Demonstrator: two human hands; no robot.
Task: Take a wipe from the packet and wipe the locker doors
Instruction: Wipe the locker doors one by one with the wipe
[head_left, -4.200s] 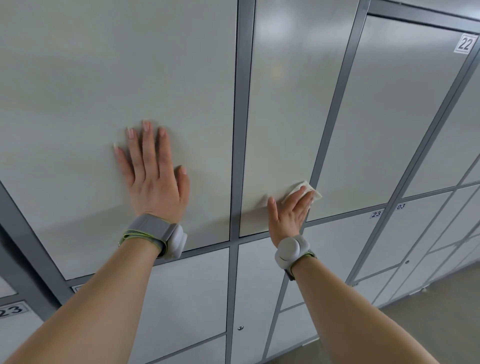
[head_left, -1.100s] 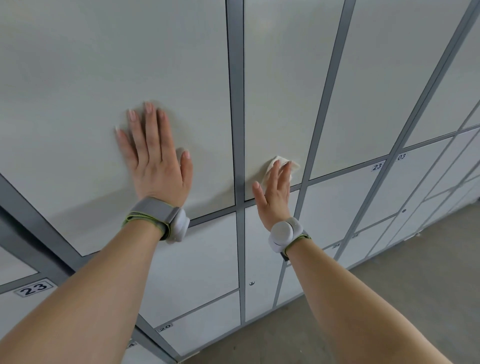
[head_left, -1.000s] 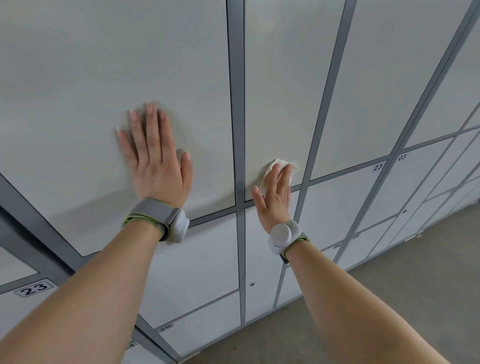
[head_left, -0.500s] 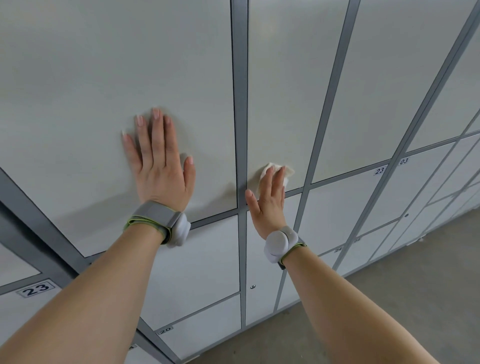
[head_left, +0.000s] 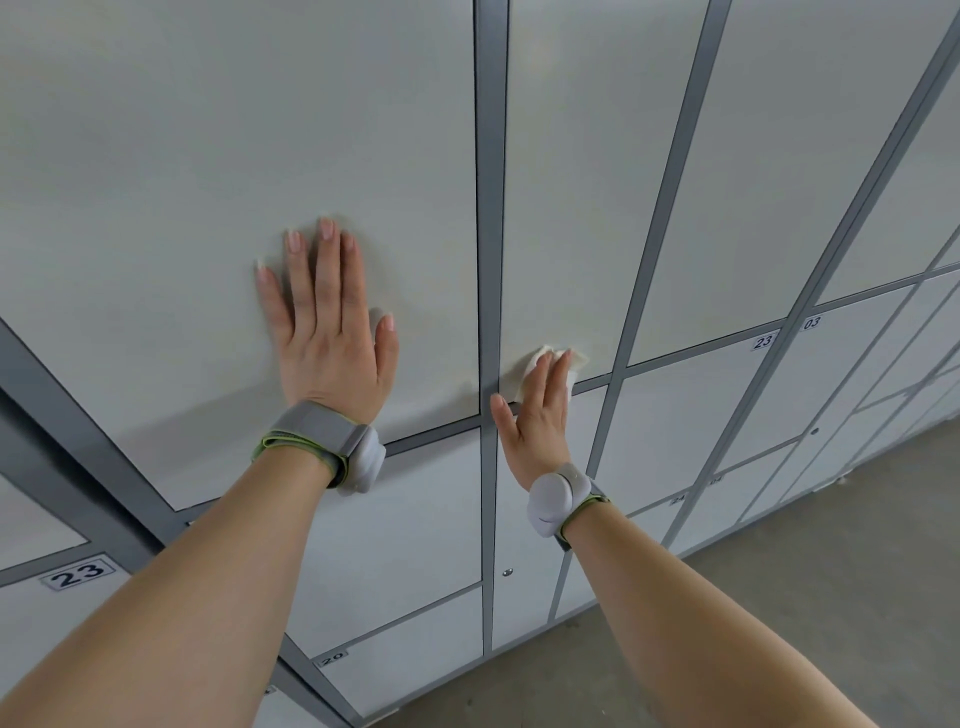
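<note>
Grey-framed locker doors (head_left: 571, 182) fill your view: your flat right hand (head_left: 537, 415) has slid the wipe (head_left: 527, 374) left along the narrow door's bottom edge into its left corner, probably finishing that strip, while your left hand (head_left: 332, 338) lies spread on the neighbouring door.

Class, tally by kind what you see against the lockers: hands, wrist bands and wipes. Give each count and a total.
Hands: 2 (left hand, right hand)
Wrist bands: 2 (left wrist band, right wrist band)
Wipes: 1 (wipe)
Total: 5
</note>
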